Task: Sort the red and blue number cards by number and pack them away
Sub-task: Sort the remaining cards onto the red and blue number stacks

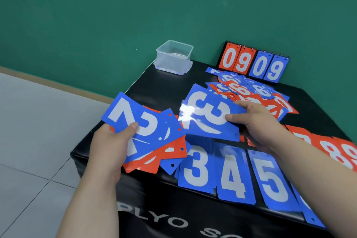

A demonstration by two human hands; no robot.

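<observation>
**Both hands full of cards over the black box**

Nearest us is the front face of the black box (154, 220), with white lettering reading "PLYO SO" before it runs out of view. Along its near top edge three blue cards lie face up side by side: the blue 3 card (196, 168), the blue 4 card (233, 177) and the blue 5 card (272, 179). One more blue card (311, 216) peeks out at the right, its number hidden by the forearm.

Just above that row, the left hand (110, 147) grips a loose fan of cards, thumb pressed on top and fingers curled underneath. A blue 7 card (123, 114) faces us on top, a blue 2 card (148, 127) sits beside it, and red cards (170, 156) splay out below.

To the right, the right hand (257, 121) pinches a raised blue 3 card (208, 114), thumb on the face and fingers behind. A second blue card sits under it, and glare washes out the left edge. The two handfuls almost meet in the middle.

At the right edge of the box top lie red 8 cards (338, 152), blurred but readable.

Further back, a jumbled pile of red and blue cards (249, 91) lies overlapping, 6s or 9s showing among them.

Behind that pile a flip scoreboard (253, 63) stands upright, showing red 09 and blue 09. At the far left corner a clear plastic container (173, 58) sits open, standing on its lid.

Behind it all is a green wall (116, 6), and pale floor tiles (29, 121) run off to the left.
</observation>
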